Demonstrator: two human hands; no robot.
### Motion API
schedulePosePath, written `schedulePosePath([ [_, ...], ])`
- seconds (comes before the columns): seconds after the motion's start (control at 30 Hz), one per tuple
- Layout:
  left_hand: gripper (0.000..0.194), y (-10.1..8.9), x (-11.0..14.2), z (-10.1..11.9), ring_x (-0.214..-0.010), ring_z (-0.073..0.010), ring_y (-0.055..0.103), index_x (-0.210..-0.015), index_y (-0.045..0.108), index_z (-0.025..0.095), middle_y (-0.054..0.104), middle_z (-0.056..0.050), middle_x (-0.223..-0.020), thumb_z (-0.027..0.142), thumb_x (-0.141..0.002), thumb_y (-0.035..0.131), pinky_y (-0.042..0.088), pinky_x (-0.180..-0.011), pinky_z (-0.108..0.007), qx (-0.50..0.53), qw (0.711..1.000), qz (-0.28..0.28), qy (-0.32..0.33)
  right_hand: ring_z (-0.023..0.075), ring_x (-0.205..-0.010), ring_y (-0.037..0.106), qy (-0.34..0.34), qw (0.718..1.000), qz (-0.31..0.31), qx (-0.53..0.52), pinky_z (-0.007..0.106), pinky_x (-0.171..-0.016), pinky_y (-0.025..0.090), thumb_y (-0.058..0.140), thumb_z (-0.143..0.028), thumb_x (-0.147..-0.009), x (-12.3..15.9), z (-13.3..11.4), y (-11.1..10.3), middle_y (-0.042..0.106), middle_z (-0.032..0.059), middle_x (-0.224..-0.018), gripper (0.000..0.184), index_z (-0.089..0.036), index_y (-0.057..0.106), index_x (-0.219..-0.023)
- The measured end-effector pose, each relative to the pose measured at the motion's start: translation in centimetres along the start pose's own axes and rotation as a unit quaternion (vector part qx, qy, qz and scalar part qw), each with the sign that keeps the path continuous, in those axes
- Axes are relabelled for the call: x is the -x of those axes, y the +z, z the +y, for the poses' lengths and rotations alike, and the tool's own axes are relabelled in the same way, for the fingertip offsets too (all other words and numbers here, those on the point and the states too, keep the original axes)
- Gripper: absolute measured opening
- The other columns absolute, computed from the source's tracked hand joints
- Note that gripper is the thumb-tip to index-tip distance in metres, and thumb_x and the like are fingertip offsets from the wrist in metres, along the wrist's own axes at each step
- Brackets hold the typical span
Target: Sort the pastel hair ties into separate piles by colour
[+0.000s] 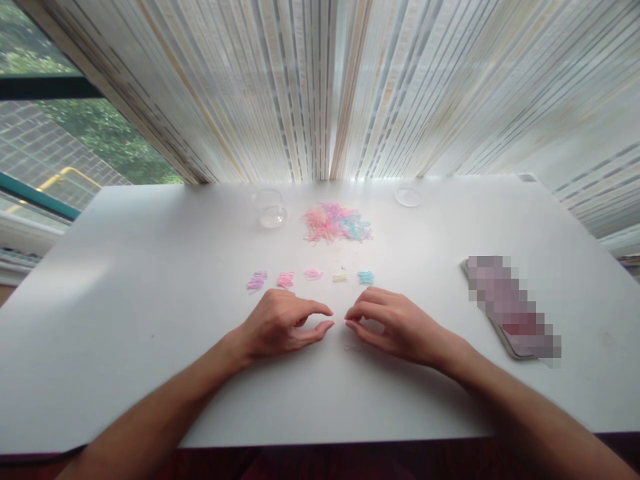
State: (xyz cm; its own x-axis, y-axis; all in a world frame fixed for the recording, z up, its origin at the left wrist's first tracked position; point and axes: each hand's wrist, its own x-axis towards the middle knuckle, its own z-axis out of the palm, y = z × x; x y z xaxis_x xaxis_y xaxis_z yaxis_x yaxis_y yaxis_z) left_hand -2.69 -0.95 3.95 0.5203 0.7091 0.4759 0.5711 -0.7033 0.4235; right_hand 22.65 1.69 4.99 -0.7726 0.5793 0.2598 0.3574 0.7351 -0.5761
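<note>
My left hand (pixel 285 321) hovers over the white table (pixel 210 407), its thumb and index finger curved toward each other with a small gap between the tips. Facing it, my right hand (pixel 393 325) has thumb and index finger pinched together; whatever may be between them is too small to make out. Below the right fingertips lies a small clear piece (pixel 352 347). Just beyond my hands runs a row of little piles of thin pieces: purple (pixel 257 281), pink (pixel 285 279), light pink (pixel 313 274), pale yellow (pixel 340 278) and blue (pixel 366 277).
A larger mixed heap of pink, purple and blue thin pieces (pixel 330 223) sits farther back. To its left stands a clear container (pixel 270 210), to its right a clear round lid (pixel 409 197). A blurred-out phone-like object (pixel 510 307) lies at right. Striped curtains (pixel 280 87) hang behind.
</note>
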Motion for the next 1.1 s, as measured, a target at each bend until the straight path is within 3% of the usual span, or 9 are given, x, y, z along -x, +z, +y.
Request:
schedulePosePath([
  [0.4,0.01,-0.1,-0.4,0.3,-0.043,-0.0069,0.053,-0.084,0.075,0.021,0.063,0.007,-0.052,0.019,-0.089,0.067,0.036,-0.05,-0.023,0.008,1.0,0.009,0.014,0.0168,-0.075,0.061,-0.017,1.0,0.007,0.021,0.028,-0.068,0.049,0.056,-0.021,-0.099,0.0,0.0,0.0,0.068,0.0054,-0.083,0.014,-0.019,0.069,-0.097],
  [0.63,0.008,-0.2,-0.4,0.1,-0.045,-0.0071,0.056,-0.084,0.075,0.022,0.072,0.007,-0.061,0.018,-0.088,0.068,0.037,-0.052,-0.025,0.003,1.0,0.004,0.015,0.0167,-0.075,0.061,-0.02,0.999,0.041,0.024,0.028,-0.067,0.048,0.057,-0.019,-0.098,0.0,0.2,0.3,0.068,0.0048,-0.082,0.012,-0.019,0.069,-0.095],
  [0.9,0.009,0.0,-0.3,0.1,-0.044,-0.0062,0.053,-0.084,0.075,0.021,0.065,0.008,-0.054,0.016,-0.086,0.068,0.036,-0.052,-0.023,0.014,1.0,0.015,0.006,0.0164,-0.075,0.061,-0.021,0.998,0.063,0.023,0.027,-0.067,0.047,0.059,-0.018,-0.097,0.0,0.3,0.5,0.069,0.0043,-0.083,0.01,-0.019,0.068,-0.094],
  [1.0,0.01,-1.0,-0.4,-0.5,-0.047,-0.0059,0.052,-0.084,0.076,0.021,0.069,0.006,-0.059,0.016,-0.087,0.067,0.037,-0.053,-0.022,0.011,1.0,0.005,-0.005,0.0167,-0.075,0.061,-0.015,0.998,0.063,0.026,0.028,-0.066,0.047,0.059,-0.018,-0.096,0.1,0.5,0.5,0.069,0.0046,-0.083,0.009,-0.019,0.068,-0.094],
  [1.1,0.012,-3.2,-0.3,-2.3,-0.049,-0.0057,0.047,-0.085,0.079,0.021,0.072,0.004,-0.065,0.022,-0.089,0.068,0.037,-0.053,-0.02,0.001,0.997,-0.015,-0.073,0.017,-0.075,0.061,-0.007,0.998,0.056,0.029,0.028,-0.066,0.046,0.058,-0.018,-0.097,0.1,0.5,0.5,0.068,0.0048,-0.083,0.01,-0.018,0.068,-0.094],
])
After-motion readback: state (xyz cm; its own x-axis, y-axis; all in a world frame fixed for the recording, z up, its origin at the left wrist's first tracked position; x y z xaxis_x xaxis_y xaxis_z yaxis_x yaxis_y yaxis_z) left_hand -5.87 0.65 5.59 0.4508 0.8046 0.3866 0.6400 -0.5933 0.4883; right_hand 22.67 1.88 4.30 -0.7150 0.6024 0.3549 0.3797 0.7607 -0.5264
